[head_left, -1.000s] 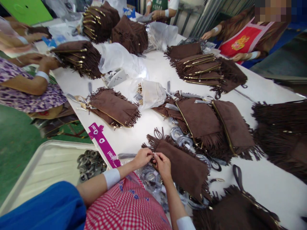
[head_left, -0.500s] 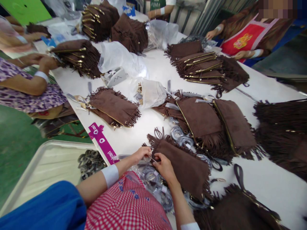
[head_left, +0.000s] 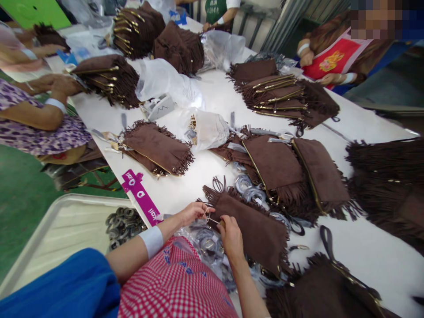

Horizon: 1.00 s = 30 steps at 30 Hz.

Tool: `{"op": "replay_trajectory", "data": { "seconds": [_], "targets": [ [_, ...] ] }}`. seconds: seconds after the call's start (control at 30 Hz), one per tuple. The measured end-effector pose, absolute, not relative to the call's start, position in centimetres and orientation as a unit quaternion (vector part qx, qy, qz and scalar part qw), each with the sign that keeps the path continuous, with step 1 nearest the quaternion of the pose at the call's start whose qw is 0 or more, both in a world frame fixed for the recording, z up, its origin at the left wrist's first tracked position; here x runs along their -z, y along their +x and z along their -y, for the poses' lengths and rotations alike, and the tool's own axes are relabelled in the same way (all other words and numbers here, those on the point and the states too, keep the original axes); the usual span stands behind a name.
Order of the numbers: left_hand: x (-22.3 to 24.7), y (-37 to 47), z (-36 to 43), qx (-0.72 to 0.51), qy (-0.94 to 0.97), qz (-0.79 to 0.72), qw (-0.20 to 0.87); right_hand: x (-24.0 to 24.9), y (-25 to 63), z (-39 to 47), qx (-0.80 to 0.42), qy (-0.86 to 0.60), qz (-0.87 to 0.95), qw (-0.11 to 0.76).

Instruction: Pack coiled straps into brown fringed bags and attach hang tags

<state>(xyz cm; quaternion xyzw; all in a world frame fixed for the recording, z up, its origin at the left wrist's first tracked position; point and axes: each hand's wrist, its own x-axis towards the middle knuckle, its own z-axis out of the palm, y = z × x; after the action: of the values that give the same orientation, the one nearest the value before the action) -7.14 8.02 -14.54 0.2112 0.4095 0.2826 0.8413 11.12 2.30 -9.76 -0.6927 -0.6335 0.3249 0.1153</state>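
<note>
A brown fringed bag (head_left: 250, 221) lies flat on the table in front of me. At its left end, a thin pale string (head_left: 214, 221) is stretched between my two hands. My left hand (head_left: 194, 213) pinches the string's looped end close to the fringe. The fingers of my right hand (head_left: 231, 234) are closed on its other end, over the bag's edge. Below my hands lie coiled grey straps (head_left: 209, 243) in clear plastic, partly covered by my right forearm.
More fringed bags (head_left: 281, 163) lie just beyond, and another bag (head_left: 331, 287) with a wrist loop is at the lower right. A cream bin (head_left: 73, 221) with dark coils stands left of the table. Co-workers handle bags (head_left: 106, 79) at the far left and back.
My right hand has moved slightly right and up, away from the left hand, drawing the string out longer. The far-right co-worker's hand has shifted toward the red apron.
</note>
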Motion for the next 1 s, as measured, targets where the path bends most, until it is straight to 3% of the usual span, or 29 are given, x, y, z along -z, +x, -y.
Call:
{"op": "replay_trajectory", "data": {
  "seconds": [0.37, 0.57, 0.8, 1.0],
  "targets": [
    [12.3, -5.3, -7.9, -0.209, 0.425, -0.370, 0.799, 9.6, 10.2, -4.3, -0.405, -0.606, 0.632, 0.264],
    [13.5, -6.0, -8.2, -0.208, 0.341, -0.461, 0.792, 11.6, 10.7, -3.4, -0.352, -0.673, 0.551, 0.346],
    [14.4, -8.5, -8.8, -0.385, 0.140, -0.519, 0.750, 12.5, 12.8, -1.5, -0.363, -0.663, 0.581, 0.303],
    [11.9, -12.4, -11.8, -0.454, 0.195, -0.589, 0.640, 12.1, 12.9, -0.4, -0.384, -0.628, 0.610, 0.295]
  ]
}}
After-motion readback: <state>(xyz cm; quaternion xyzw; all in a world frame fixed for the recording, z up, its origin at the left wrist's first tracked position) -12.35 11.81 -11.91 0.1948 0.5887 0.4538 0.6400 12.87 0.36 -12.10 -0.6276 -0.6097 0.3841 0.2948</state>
